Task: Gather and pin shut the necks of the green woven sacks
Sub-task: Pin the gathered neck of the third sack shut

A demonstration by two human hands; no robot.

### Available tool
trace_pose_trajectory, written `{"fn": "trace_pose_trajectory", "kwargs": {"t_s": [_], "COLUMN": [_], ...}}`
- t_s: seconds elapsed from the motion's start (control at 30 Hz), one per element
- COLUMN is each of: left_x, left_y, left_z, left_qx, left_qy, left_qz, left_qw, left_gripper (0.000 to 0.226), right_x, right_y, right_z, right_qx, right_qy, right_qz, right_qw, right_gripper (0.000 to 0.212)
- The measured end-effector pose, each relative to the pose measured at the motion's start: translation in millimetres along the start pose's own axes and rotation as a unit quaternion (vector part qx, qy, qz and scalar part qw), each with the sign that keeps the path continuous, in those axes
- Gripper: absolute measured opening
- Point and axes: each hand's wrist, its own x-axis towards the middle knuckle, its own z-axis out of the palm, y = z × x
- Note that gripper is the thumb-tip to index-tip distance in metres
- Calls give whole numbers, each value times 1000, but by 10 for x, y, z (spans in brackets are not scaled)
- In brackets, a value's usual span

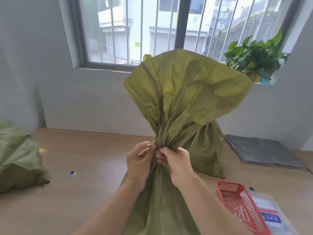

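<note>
Item: green woven sack [179, 99], upright before me, long axis vertical. Neck [166, 134]: gathered; my right hand [177, 162] curls round it, my left hand [138, 161] pinches its left edge, pin not discernible. Mouth fans above the fingers [162, 157], body below.

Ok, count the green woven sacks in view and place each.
3. One green woven sack held at centre; a second sack standing right behind it; a third sack lying at far left. Others may be hidden.

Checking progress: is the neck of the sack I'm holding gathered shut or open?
Gathered: the sack neck is bunched into pleats, gripped by left hand and right hand. Pinned: cannot tell.
</note>
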Motion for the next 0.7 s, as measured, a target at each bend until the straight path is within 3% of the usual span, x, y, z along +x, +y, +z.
{"fn": "trace_pose_trajectory", "kwargs": {"t_s": [0.1, 0.23, 0.47, 0.7], "left_x": [73, 241, 447, 434], "left_y": [23, 77, 137, 197], "left_z": [-81, -255, -382, -392], "left_qx": [28, 99, 224, 311], "left_qy": [-4, -72, -227, -288], "left_qz": [60, 109, 263, 256], "left_qw": [998, 986, 911, 869], "left_gripper": [8, 13, 9, 13], "right_x": [13, -17, -61, -44], "right_y": [11, -11, -67, 7], "right_z": [72, 145, 100, -1], "right_qx": [-7, -5, 7, 2], "right_qy": [19, 16, 8, -44], "right_qz": [10, 29, 40, 31], "right_qw": [1000, 999, 999, 999], "right_gripper": [9, 8, 14, 14]}}
